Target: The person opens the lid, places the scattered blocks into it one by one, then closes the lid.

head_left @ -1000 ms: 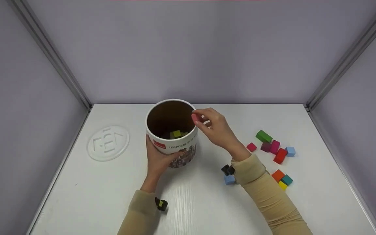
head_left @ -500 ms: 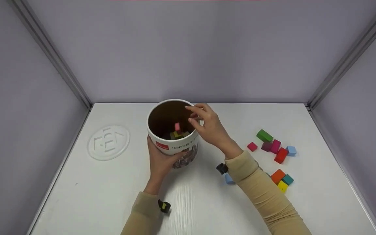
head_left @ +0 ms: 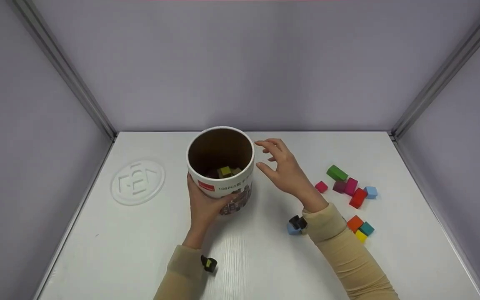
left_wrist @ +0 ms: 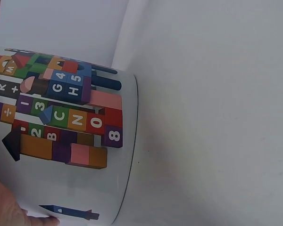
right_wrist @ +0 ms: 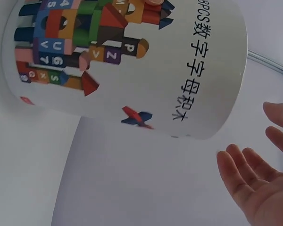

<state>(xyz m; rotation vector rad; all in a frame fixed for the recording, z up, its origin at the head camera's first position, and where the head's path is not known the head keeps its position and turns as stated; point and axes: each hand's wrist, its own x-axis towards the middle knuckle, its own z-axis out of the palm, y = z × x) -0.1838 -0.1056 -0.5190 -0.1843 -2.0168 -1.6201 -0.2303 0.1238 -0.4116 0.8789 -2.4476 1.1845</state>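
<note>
A tall white bucket (head_left: 229,188) with printed pictures of toy blocks stands on the table, its open top tilted toward me in the head view. Low on its near left side, my left hand (head_left: 202,208) grips the wall, thumb across the front. Down inside lie several blocks, a yellow-green block (head_left: 224,171) the clearest of them. Just right of the rim hangs my right hand (head_left: 283,166), fingers loosely spread and holding nothing. The right wrist view shows those fingers (right_wrist: 231,176) apart from the bucket's printed wall (right_wrist: 155,94).
To the right lie loose blocks, among them a green block (head_left: 337,172), a red block (head_left: 358,198), an orange block (head_left: 355,223) and a teal block (head_left: 366,228). A light blue block (head_left: 293,229) is partly hidden by the right wrist's camera. A clear round plate (head_left: 138,183) lies at left.
My right hand held a pink block at the rim, let it fall into the bucket, then drew back to the right. The left hand keeps its grip.
</note>
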